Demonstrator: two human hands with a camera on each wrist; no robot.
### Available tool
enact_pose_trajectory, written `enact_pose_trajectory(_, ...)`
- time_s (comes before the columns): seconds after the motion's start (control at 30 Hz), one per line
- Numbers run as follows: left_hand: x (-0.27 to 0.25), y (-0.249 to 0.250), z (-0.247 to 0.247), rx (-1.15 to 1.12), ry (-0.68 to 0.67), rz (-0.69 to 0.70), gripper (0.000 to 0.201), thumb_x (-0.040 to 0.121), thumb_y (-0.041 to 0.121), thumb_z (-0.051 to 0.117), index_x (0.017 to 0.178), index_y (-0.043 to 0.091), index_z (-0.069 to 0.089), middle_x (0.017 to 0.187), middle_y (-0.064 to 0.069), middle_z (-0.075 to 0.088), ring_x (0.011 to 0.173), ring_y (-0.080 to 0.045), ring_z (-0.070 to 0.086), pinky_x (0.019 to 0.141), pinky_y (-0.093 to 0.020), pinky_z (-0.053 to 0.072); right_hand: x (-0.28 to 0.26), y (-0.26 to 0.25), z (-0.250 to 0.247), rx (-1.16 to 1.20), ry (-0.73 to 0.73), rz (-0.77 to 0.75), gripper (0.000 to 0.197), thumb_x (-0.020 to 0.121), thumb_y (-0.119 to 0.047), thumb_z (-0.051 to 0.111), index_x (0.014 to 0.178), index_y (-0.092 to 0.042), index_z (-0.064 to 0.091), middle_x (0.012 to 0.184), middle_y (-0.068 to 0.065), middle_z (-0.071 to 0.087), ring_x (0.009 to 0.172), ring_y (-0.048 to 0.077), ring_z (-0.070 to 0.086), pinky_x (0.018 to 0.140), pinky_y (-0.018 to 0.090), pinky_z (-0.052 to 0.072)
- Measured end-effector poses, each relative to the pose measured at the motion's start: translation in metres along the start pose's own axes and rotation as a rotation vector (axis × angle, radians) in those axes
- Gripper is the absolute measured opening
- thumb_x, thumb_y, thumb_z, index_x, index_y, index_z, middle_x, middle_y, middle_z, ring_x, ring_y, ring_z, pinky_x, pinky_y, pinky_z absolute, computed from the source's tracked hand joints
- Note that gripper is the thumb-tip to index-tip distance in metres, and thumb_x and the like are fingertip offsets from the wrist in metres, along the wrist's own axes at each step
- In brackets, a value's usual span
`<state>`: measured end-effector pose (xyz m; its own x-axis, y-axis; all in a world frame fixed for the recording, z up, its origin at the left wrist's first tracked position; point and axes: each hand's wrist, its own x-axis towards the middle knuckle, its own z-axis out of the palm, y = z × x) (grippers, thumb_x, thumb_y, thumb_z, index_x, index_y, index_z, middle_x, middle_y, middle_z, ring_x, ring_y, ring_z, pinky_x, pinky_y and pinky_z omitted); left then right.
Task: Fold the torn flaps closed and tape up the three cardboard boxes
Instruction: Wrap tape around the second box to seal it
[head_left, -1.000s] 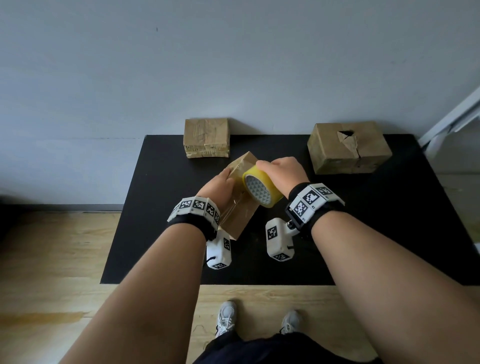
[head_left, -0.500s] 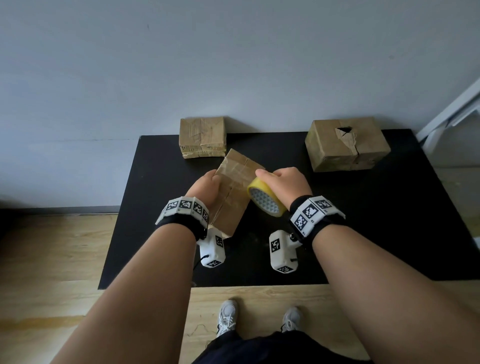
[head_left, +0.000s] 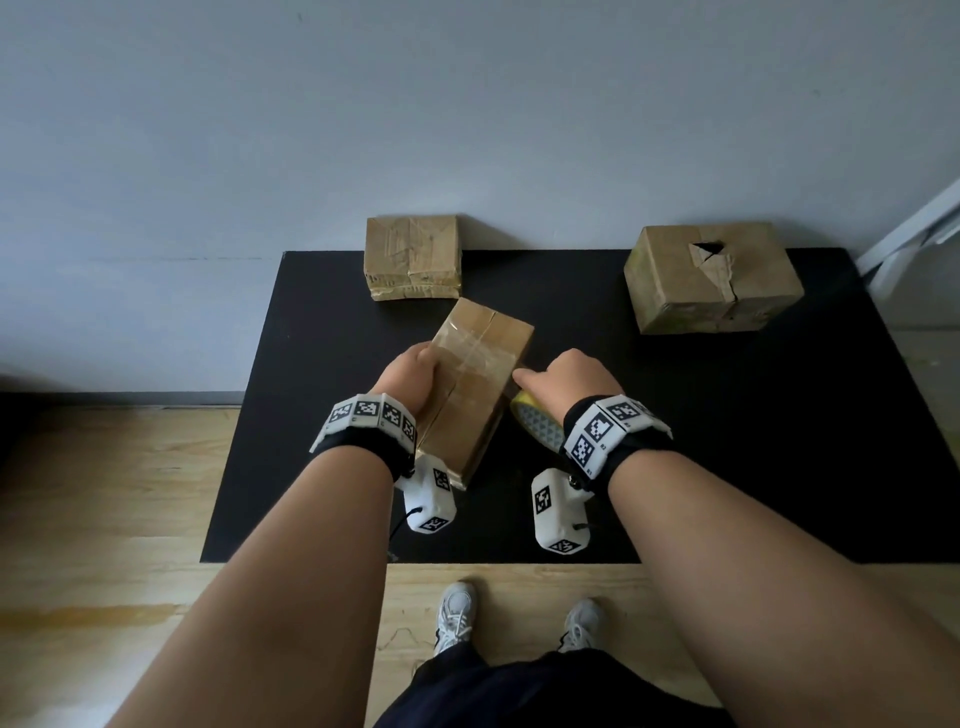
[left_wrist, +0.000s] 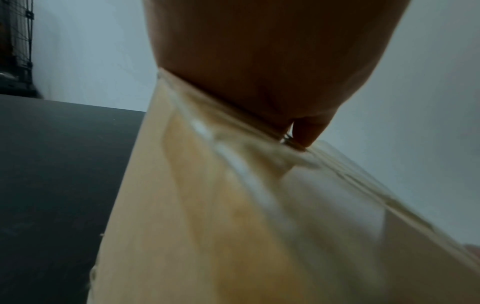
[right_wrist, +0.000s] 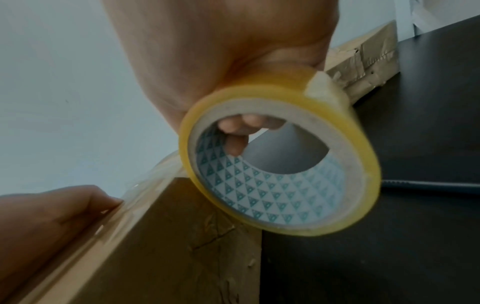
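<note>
My left hand (head_left: 415, 371) grips the left side of the middle cardboard box (head_left: 480, 364), which lies slanted near the middle of the black table (head_left: 727, 441). A strip of clear tape runs over the box top (left_wrist: 233, 174), and the left hand's fingertips (right_wrist: 103, 200) press on it at the edge. My right hand (head_left: 550, 382) holds the yellow tape roll (head_left: 535, 428) against the box's right side, with fingers (right_wrist: 233, 131) hooked through the roll's core (right_wrist: 280, 164). A taped box (head_left: 413, 257) sits at the back left. At the back right is a box (head_left: 711, 275) with a torn hole on top.
The table stands against a pale wall. A white frame (head_left: 909, 234) leans at the far right. Wooden floor and my shoes (head_left: 457, 613) show below the table's near edge. Bare black surface lies to the right of my hands.
The middle box has dropped from a raised, tilted pose to lie flatter. My right hand has drawn the tape roll across its top and down the right side, towards me.
</note>
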<state>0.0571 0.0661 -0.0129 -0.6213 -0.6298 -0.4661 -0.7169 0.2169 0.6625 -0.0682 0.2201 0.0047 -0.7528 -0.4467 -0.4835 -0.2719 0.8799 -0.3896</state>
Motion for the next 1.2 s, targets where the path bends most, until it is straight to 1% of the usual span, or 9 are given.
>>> enact_pose_trajectory(0.07,0.001,-0.002,0.003,-0.043,0.013,-0.020,0.048,0.102,0.028,0.028,0.150,0.025,0.034,0.150,0.000,0.040,0.137,-0.021,0.037,0.109,-0.032,0.027,0.003,0.001,0.004,-0.002,-0.022,0.018,0.050,0.085,-0.060,0.054,0.089,-0.011,0.063,0.080,0.005,0.062,0.066,0.021,0.058,0.060,0.030,0.044)
enact_pose_trajectory(0.13,-0.003,-0.003,0.008,0.067,0.046,0.013,0.053,0.103,0.027,0.025,0.155,0.025,0.016,0.161,0.002,0.018,0.148,-0.018,0.016,0.120,-0.035,0.014,0.005,0.003,0.008,-0.005,-0.026,0.021,0.055,0.086,-0.062,0.052,0.094,-0.010,0.066,0.082,0.005,0.063,0.068,0.023,0.059,0.062,0.030,0.044)
enact_pose_trajectory(0.23,-0.016,-0.002,0.014,0.417,0.191,0.201,0.055,0.104,0.024,0.021,0.156,0.023,0.005,0.163,0.007,-0.003,0.149,-0.011,-0.006,0.122,-0.033,-0.001,0.007,0.005,0.012,-0.005,-0.029,0.030,0.057,0.087,-0.064,0.050,0.100,-0.011,0.066,0.088,0.006,0.064,0.075,0.025,0.061,0.066,0.032,0.046)
enact_pose_trajectory(0.3,-0.024,-0.002,0.020,0.579,0.191,0.339,0.056,0.103,0.024,0.020,0.156,0.023,0.002,0.162,0.009,-0.007,0.148,-0.008,-0.012,0.121,-0.031,-0.007,0.008,0.006,0.014,0.003,-0.041,0.041,0.056,0.087,-0.064,0.049,0.102,-0.012,0.066,0.089,0.006,0.064,0.078,0.026,0.062,0.070,0.034,0.049)
enact_pose_trajectory(0.5,-0.031,-0.009,0.031,0.731,0.127,0.375,0.058,0.103,0.037,0.017,0.156,0.023,-0.002,0.162,0.007,-0.009,0.147,-0.007,-0.014,0.121,-0.032,-0.009,0.008,0.007,0.015,0.040,-0.063,0.038,0.054,0.088,-0.061,0.048,0.098,-0.011,0.065,0.087,0.006,0.065,0.075,0.025,0.061,0.065,0.033,0.044)
enact_pose_trajectory(0.77,-0.035,0.003,0.035,0.817,0.126,0.426,0.058,0.104,0.033,0.019,0.155,0.014,0.000,0.163,-0.004,-0.006,0.149,-0.014,-0.009,0.120,-0.030,-0.008,0.008,0.008,0.017,0.049,-0.081,0.034,0.052,0.089,-0.062,0.048,0.091,-0.013,0.065,0.081,0.005,0.063,0.069,0.022,0.060,0.069,0.033,0.048)
enact_pose_trajectory(0.93,-0.039,0.003,0.042,0.747,0.014,0.394,0.062,0.103,0.046,0.012,0.155,0.016,-0.002,0.162,-0.003,-0.011,0.148,-0.014,-0.014,0.122,-0.033,-0.005,0.010,0.009,0.018,0.035,-0.058,0.016,0.054,0.088,-0.063,0.046,0.095,-0.014,0.067,0.084,0.005,0.063,0.073,0.025,0.060,0.068,0.032,0.045)
enact_pose_trajectory(1.13,-0.043,0.004,0.037,0.760,0.060,0.403,0.064,0.101,0.052,0.016,0.156,0.022,0.000,0.162,-0.001,-0.011,0.148,-0.014,-0.014,0.121,-0.034,-0.005,0.009,0.008,0.014,0.009,-0.066,0.008,0.054,0.088,-0.062,0.048,0.098,-0.012,0.066,0.088,0.006,0.065,0.077,0.026,0.062,0.072,0.033,0.049)
enact_pose_trajectory(1.2,-0.045,0.001,0.038,0.743,0.099,0.353,0.072,0.100,0.057,0.020,0.156,0.017,-0.002,0.162,-0.002,-0.013,0.148,-0.016,-0.016,0.121,-0.035,-0.007,0.008,0.009,0.013,-0.006,-0.070,0.003,0.055,0.088,-0.062,0.047,0.100,-0.012,0.066,0.087,0.006,0.063,0.076,0.026,0.061,0.070,0.033,0.047)
